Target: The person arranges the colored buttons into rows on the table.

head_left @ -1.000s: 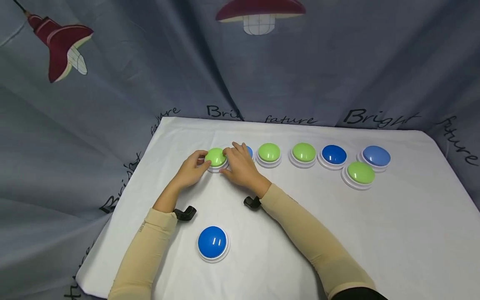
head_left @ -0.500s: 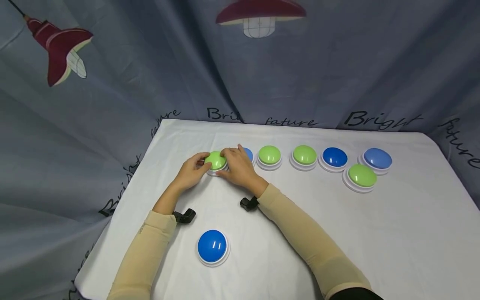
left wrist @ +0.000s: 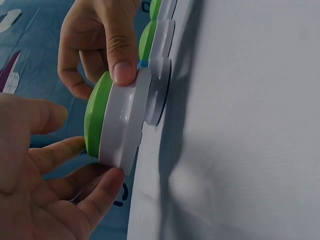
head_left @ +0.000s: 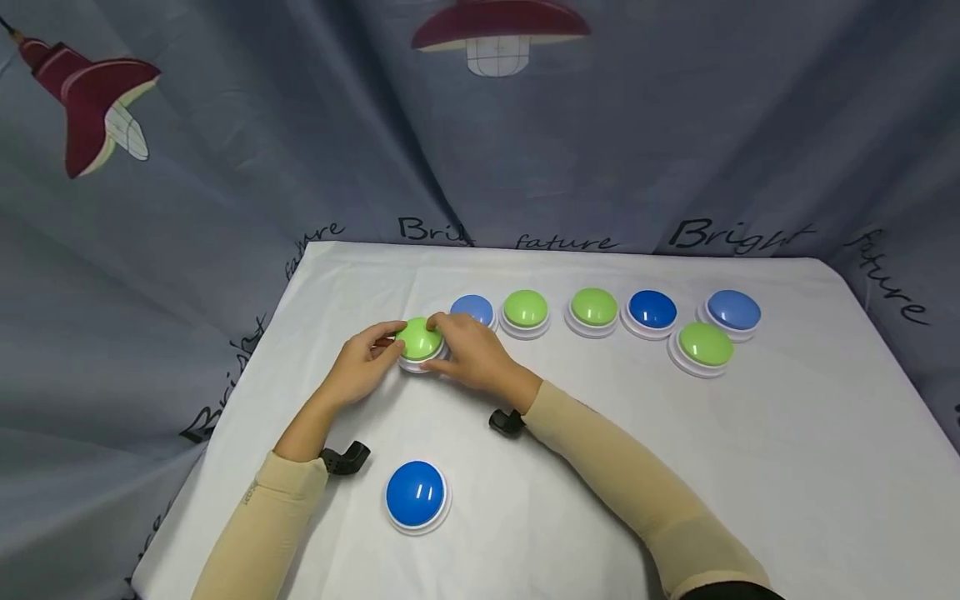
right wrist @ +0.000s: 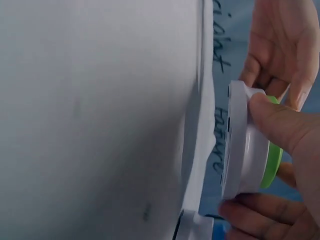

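A green push button [head_left: 418, 340] with a white round base is held just above the white table, its base tilted up off the cloth in both wrist views. My right hand [head_left: 476, 354] grips it from the right, thumb on the near side of the base and fingers on the far side. On the left side, my left hand [head_left: 360, 364] has its curled fingers at the base and dome edge; its thumb looks slightly apart from the dome in the left wrist view. Right behind stands a light blue button [head_left: 472, 309], partly hidden by the right hand.
Along the back of the white table [head_left: 600, 467] stand two green buttons [head_left: 526, 308], a dark blue button [head_left: 652, 309] and a light blue one [head_left: 734, 310]. Another green button [head_left: 706, 344] sits before that last one. A blue button [head_left: 415, 494] lies near the front. A grey curtain [head_left: 600, 150] hangs behind.
The green button has come off the back row toward me, carried by both hands, uncovering more of the light blue button. The head view has shifted slightly.
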### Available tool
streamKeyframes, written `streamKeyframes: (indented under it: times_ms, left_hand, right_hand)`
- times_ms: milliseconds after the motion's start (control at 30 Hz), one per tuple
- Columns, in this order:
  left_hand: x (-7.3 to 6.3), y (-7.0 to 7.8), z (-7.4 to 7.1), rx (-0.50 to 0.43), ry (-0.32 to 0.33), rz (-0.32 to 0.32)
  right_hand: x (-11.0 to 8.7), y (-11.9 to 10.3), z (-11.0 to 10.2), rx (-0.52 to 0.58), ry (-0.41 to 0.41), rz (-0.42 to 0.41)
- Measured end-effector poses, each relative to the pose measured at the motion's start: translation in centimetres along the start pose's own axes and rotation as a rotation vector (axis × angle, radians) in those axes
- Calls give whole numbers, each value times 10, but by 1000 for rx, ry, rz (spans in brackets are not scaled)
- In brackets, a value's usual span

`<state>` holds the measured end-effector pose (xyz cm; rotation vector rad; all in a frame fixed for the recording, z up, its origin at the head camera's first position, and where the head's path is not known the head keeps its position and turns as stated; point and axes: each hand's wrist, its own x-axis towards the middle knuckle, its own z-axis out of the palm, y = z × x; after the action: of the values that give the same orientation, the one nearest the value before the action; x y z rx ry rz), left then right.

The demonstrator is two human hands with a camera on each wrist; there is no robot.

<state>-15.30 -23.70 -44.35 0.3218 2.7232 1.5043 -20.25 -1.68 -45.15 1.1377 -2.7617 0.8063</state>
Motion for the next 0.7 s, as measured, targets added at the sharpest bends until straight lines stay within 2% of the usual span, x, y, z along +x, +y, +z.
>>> streamKeyframes:
  times_ms: [100,200,433,700]
  left_hand:
    - [-17,2,0,-27,-19,36]
    - [-28,4,0,-47,-40,61]
    - [-47,0,4,-99,-149,63]
    - [-54,-2,9,-151,-184,68]
  right_hand:
    - [-12,-8,-2,16,-10,-29]
    - [-25,-15,-3,33,-5,-43]
    - [-58,-30,-3,120,-39,-18]
    - [-79,-40,0,135,-31,-19]
